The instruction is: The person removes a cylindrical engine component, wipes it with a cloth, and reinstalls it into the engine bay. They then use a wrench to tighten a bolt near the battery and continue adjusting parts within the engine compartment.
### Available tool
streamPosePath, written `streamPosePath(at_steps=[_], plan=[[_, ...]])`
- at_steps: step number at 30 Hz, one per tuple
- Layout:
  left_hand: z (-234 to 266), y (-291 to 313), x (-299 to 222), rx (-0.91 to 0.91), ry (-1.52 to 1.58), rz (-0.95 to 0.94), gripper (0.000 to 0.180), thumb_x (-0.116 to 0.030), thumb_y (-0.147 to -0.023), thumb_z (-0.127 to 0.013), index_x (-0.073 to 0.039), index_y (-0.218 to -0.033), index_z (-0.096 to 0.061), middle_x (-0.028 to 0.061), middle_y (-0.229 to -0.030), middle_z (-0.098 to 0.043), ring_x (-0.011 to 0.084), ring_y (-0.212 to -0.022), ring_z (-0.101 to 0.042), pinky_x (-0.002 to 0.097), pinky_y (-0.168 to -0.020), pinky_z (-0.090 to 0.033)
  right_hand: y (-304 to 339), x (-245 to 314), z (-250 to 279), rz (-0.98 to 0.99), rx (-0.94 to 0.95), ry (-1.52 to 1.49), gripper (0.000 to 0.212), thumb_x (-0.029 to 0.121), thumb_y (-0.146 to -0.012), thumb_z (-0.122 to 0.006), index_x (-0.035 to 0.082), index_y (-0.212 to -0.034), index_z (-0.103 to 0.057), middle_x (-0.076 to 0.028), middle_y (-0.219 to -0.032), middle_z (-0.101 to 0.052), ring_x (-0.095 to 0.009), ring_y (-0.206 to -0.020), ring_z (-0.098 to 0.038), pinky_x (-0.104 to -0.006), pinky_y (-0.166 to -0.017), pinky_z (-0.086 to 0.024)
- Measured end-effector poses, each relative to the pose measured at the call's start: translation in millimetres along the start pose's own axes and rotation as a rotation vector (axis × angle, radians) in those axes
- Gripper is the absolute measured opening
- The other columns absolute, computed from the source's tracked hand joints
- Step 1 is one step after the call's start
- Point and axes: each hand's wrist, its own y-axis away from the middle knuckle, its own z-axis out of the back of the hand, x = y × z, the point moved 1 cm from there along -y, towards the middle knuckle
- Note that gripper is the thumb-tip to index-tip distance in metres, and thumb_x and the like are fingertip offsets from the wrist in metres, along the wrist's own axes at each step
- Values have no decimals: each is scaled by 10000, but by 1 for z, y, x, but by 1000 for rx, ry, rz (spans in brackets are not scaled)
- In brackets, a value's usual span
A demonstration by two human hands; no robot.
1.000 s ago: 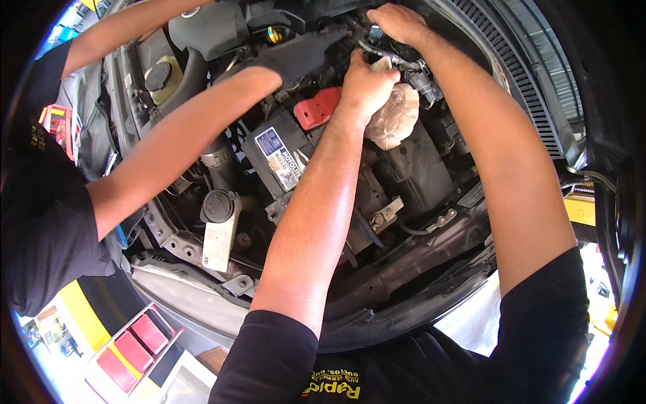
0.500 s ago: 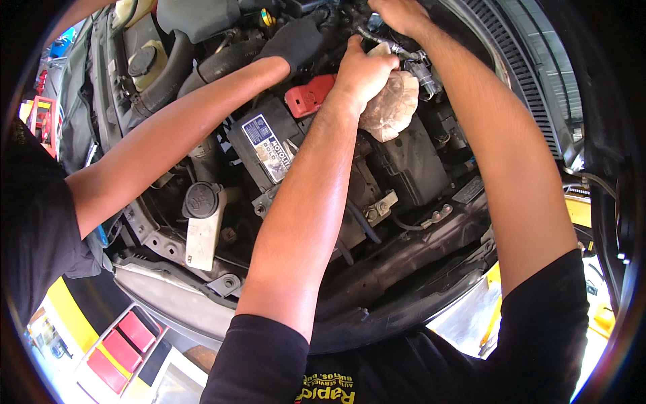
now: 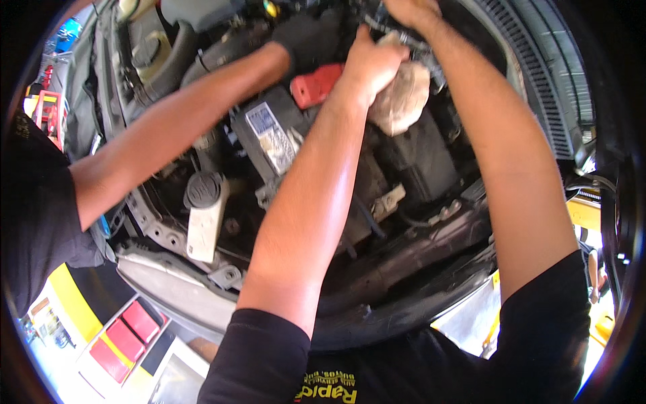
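Observation:
My left hand (image 3: 377, 62) is closed around a crumpled, stained whitish rag (image 3: 404, 101), which hangs down over the engine bay beside the battery's red terminal cover (image 3: 316, 85). To its right, at the top edge, my right hand (image 3: 414, 13) reaches in by a bundle of hoses and wiring; its fingers are mostly cut off or hidden. Below the red cover sits the dark car battery (image 3: 256, 145) with a blue and white label, partly behind my left forearm. From the left, a co-worker's hand in a black glove (image 3: 306, 42) reaches in close to my left hand.
A black-capped white reservoir neck (image 3: 205, 225) stands near the front of the bay. Another capped tank (image 3: 149, 54) is at the far left. Along the near side runs the car's front edge (image 3: 175, 279). Red panels (image 3: 126, 340) lie beyond it, lower left.
The whole view has shifted slightly and is blurrier. My left hand still grips the rag, and the co-worker's gloved hand stays in nearly the same place.

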Motion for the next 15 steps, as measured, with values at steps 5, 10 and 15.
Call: streamPosePath(at_steps=[5, 10, 15], plan=[[0, 1, -1, 19, 130, 71, 516, -82, -793, -686, -14, -1276, -517, 161, -1032, -680, 250, -868, -683, 399, -745, -568, -10, -17, -33, 269, 101, 180, 378, 366, -912, -502, 108, -1002, -764, -206, -1109, -708, -420, -1054, -660, -507, -952, -501], [2, 1, 8, 1, 67, 3, 473, -71, -805, -671, -9, -1248, -519, 163, -1015, -676, 251, -865, -686, 402, -756, -574, -4, -2, -7, -50, 85, -11, 428, 393, -890, -503, 62, -988, -754, -212, -1086, -710, -396, -1070, -662, -507, -903, -515], [4, 6, 8, 72, 185, 78, 424, -90, -832, -614, -7, -1244, -558, 164, -1065, -678, 255, -918, -660, 374, -811, -533, 13, -4, -40, 14, 49, 1, 440, 411, -891, -501, 65, -940, -769, -225, -1072, -709, -398, -1068, -662, -518, -922, -505]])
